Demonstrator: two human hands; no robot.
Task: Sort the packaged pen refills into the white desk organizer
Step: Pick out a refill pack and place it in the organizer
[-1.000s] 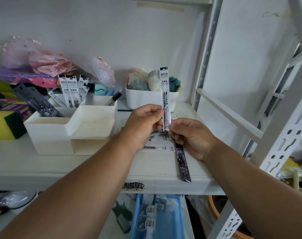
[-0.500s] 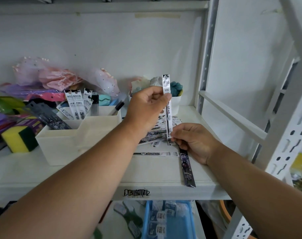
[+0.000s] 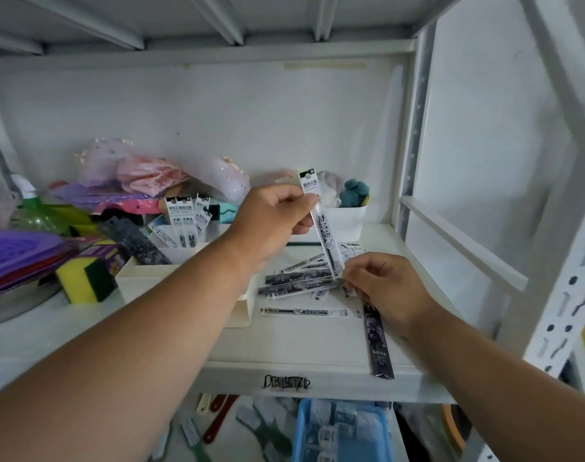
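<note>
A person's left hand (image 3: 271,221) pinches a long white packaged pen refill (image 3: 322,225) near its top w/ thumb and fingers closed on it, holding it near-upright above the white shelf (image 3: 284,341), prob. so it can drop end-first into the white plastic desk organizer (image 3: 184,278) just to the left. The right hand (image 3: 383,288), fingers curled and closed on the pack's lower end, seems to steady or hand it off. Several white refill packs (image 3: 184,225) stand upright in the organizer's rear compartment beside a dark printed pack (image 3: 134,245) leaning out. A loose pile of refill packs (image 3: 298,280) lies on the shelf btw. organizer and right hand, with one long dark pack (image 3: 378,341) reaching the shelf's front edge; sorting looks roughly midway. A yellow-and-green sponge (image 3: 84,278) sits left of the organizer.
</note>
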